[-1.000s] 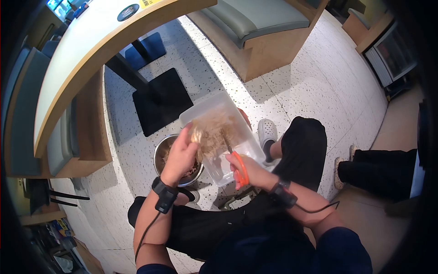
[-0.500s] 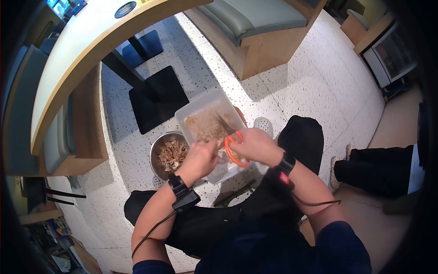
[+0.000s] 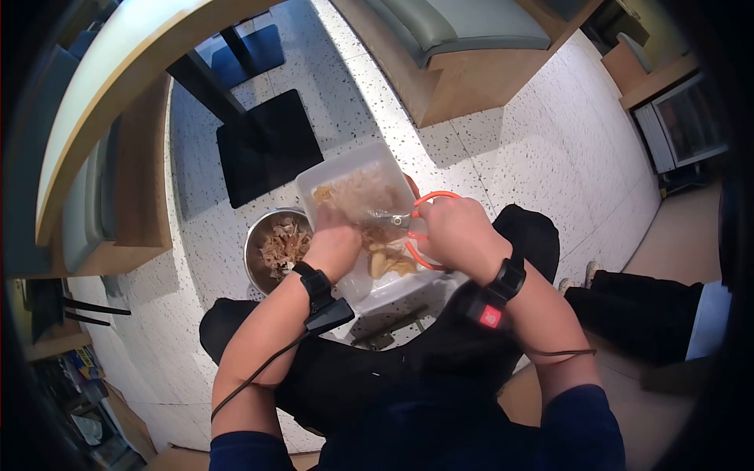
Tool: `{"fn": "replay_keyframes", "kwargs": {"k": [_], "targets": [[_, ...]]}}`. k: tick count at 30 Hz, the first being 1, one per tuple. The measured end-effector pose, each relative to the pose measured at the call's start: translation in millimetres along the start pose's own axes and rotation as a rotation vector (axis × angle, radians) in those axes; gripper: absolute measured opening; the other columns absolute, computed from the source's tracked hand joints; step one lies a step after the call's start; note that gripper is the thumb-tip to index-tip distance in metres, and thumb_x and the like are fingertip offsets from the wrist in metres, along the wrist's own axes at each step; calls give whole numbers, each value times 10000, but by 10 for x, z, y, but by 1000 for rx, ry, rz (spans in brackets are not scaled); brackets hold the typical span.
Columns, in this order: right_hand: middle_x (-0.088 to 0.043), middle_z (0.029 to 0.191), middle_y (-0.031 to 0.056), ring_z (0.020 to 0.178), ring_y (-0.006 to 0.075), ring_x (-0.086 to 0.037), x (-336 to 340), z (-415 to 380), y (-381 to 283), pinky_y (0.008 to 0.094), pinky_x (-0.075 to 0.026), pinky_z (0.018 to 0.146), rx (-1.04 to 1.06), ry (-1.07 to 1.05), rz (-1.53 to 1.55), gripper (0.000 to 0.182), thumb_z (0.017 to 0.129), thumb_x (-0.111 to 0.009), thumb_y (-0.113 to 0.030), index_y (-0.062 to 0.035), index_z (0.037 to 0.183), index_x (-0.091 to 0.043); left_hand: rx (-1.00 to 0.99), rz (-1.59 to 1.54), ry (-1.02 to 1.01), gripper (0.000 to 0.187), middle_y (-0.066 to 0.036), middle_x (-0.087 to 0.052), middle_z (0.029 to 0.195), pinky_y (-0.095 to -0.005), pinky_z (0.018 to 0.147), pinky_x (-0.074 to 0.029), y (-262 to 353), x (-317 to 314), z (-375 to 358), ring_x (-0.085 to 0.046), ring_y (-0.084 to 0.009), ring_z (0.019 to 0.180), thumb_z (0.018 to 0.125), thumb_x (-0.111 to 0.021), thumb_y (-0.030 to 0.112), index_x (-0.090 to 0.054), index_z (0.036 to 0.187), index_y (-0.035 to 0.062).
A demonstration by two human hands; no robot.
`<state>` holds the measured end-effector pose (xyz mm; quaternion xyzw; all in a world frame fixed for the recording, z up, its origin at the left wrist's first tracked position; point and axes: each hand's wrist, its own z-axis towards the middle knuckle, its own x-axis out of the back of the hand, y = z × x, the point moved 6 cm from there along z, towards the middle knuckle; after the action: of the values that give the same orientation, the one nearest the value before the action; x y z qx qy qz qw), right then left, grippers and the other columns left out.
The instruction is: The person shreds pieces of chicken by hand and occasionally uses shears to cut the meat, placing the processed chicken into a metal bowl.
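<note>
Scissors (image 3: 416,228), orange-handled, now lower in clear tub (image 3: 357,169) on your lap, blades into pale shreds (image 3: 357,200); your right hand (image 3: 455,231) clenched through handles; left hand (image 3: 334,243) dropped from raised bunch, now gripping shreds inside tub; cutting continues; steel bowl (image 3: 271,247) of pieces on speckled floor (image 3: 542,133); curved counter (image 3: 102,102), bench (image 3: 463,23) beyond.

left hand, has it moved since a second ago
Yes. The left hand came down from above the plastic tub to its near left edge, beside the metal bowl.
</note>
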<state>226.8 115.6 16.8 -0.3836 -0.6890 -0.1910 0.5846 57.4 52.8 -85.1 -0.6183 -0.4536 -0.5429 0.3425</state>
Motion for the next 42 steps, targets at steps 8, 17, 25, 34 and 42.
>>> {"fn": "replay_keyframes", "kwargs": {"k": [8, 17, 25, 34, 42], "targets": [[-675, 675, 99, 649, 259, -702, 196, -121, 243, 378, -552, 607, -20, 113, -166, 162, 780, -732, -223, -63, 774, -710, 25, 75, -108, 246, -130, -740, 977, -617, 1122, -277, 52, -251, 140, -602, -356, 1112, 849, -596, 145, -785, 978, 55], [-678, 710, 137, 677, 314, -692, 87, -101, 283, 417, -557, 664, -50, 38, -76, 234, 790, -746, -253, -28, 804, -684, 177, -269, -293, 214, -180, -735, 947, -520, 1134, -337, -32, -178, 105, -672, -333, 1088, 837, -585, 115, -723, 992, 63], [-703, 724, 61, 700, 226, -710, 42, -69, 150, 365, -526, 627, 62, -1, -230, 105, 791, -706, -208, -113, 754, -725, 283, -434, 256, 111, -207, -673, 795, -438, 717, -541, -396, 761, -116, -655, -384, 770, 776, -675, 87, -654, 839, -3], [-709, 816, 84, 789, 250, -712, -1079, 180, -532, 376, -540, 677, 295, -197, -244, 160, 815, -681, -245, -94, 787, -727, 554, -1093, 413, 164, -54, -624, 776, -286, 663, -478, -660, 773, -311, -583, -135, 717, 836, -700, 128, -637, 914, -1], [-706, 855, 155, 787, 329, -708, -292, 371, -493, 462, -551, 732, 142, -8, 157, 177, 877, -631, -159, -24, 965, -704, 490, -1844, 366, 120, 15, -639, 879, -224, 801, -482, -560, 513, -328, -607, -66, 825, 914, -686, 72, -616, 1000, 25]]}}
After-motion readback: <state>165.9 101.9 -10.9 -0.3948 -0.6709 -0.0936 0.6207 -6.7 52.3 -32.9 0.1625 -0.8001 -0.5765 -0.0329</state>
